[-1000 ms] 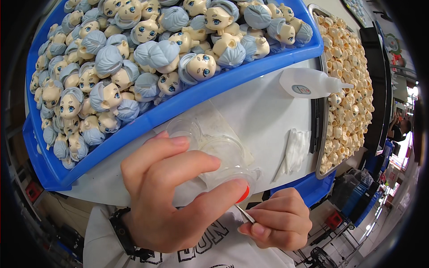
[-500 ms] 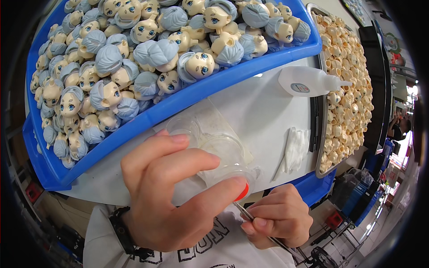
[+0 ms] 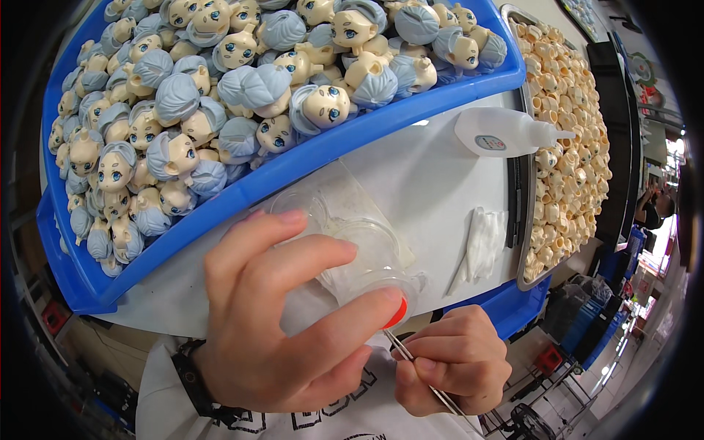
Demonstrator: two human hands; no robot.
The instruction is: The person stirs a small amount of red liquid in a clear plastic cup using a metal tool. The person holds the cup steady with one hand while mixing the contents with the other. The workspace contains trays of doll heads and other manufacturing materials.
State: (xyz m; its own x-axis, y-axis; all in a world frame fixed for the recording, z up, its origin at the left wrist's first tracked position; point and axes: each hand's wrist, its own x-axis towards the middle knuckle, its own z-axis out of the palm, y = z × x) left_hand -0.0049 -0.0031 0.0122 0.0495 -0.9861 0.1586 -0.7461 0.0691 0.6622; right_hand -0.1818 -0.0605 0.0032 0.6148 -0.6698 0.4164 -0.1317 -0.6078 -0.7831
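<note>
Small orange round piece (image 3: 397, 314) sits pinched at the left hand's (image 3: 282, 315) thumb tip, fingers curled over clear plastic cups (image 3: 359, 253). Right hand (image 3: 455, 363), closed, grips thin metal tweezers (image 3: 422, 374) just below it. Beyond: white table (image 3: 433, 183), glue bottle (image 3: 506, 132), blue tray (image 3: 308, 158) of doll heads (image 3: 220, 88).
</note>
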